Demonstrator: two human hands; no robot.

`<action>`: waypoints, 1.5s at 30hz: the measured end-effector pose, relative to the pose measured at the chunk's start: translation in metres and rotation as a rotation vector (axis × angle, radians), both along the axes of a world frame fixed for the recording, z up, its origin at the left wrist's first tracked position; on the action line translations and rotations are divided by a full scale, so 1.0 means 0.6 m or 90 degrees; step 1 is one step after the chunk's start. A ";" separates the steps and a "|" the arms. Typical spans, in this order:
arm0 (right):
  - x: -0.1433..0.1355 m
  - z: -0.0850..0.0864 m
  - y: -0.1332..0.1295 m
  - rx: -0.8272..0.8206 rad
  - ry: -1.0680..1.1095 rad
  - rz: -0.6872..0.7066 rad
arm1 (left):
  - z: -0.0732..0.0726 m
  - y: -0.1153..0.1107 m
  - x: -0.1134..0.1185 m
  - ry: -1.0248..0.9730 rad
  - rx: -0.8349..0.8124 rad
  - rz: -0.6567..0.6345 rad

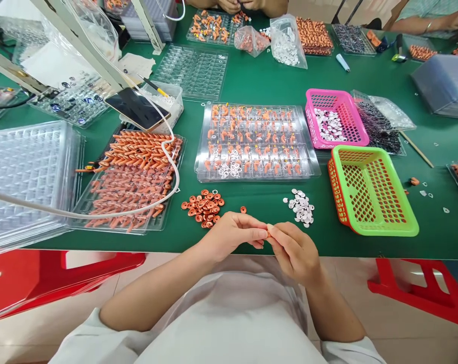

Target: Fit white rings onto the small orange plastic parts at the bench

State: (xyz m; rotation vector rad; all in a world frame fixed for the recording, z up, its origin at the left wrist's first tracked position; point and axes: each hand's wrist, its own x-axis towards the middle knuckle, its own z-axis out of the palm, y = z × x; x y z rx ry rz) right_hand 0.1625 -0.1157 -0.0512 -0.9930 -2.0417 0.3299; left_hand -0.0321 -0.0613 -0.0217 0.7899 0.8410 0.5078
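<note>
My left hand (241,231) and my right hand (295,248) meet at the table's front edge, fingertips pinched together on a small orange piece (268,234) that is mostly hidden. Left of my hands lies a pile of round orange pieces (206,207), with a single orange piece (243,209) just beyond my left hand. A pile of small white discs (302,208) is to the right, beyond my right hand. Behind these, a clear tray (257,141) holds rows of orange parts and some white rings.
A green basket (380,192) and a pink basket (337,119) stand at the right. On the left are a tray of orange parts (134,177), stacked clear trays (28,177), a white cable (174,164) and a phone (138,108). Other people's hands show at the far side.
</note>
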 end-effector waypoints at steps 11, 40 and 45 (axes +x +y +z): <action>0.010 0.019 0.011 -0.043 0.007 0.027 | -0.014 -0.008 0.018 -0.033 -0.127 0.090; -0.017 0.009 0.000 -0.350 0.431 -0.006 | -0.013 -0.021 0.033 -0.073 -0.084 0.196; -0.040 -0.010 -0.008 -0.441 0.655 -0.019 | -0.012 -0.027 0.035 -0.065 0.077 0.210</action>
